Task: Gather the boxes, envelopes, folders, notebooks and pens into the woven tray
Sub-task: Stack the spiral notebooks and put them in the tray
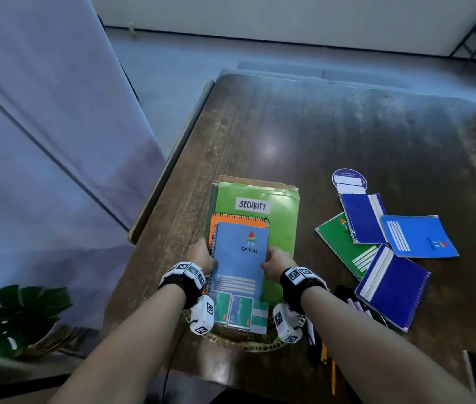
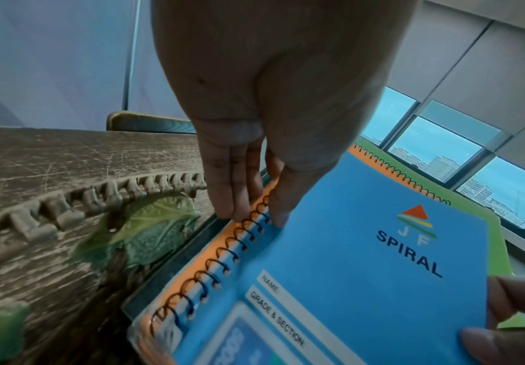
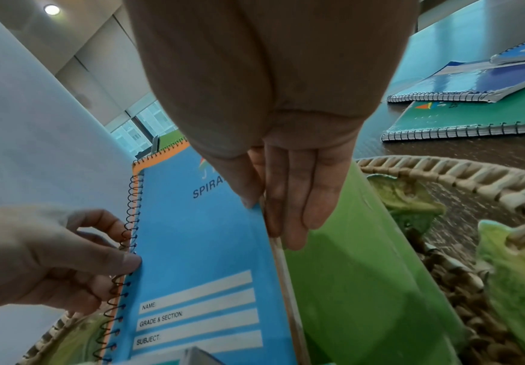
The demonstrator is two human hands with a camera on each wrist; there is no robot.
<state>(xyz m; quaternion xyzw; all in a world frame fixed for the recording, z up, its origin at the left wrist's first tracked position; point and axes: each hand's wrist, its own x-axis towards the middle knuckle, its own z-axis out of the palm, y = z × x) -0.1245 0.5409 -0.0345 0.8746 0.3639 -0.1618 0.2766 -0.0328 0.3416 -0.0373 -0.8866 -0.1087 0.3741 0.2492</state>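
Holding light-blue spiral notebook (image 1: 239,258) by both long edges, left hand (image 1: 200,255) and right hand (image 1: 277,265) pinching | light, flexible cover; grip spine side.

Dark wooden table (image 1: 347,135); windows (image 2: 436,148), perhaps blinds.

A light-blue spiral notebook (image 1: 239,258) tops an orange notebook (image 1: 238,218) and a green folder (image 1: 283,225), beside dark-blue notebooks (image 1: 392,287) on a dark-brown wood-grain table (image 1: 347,135).
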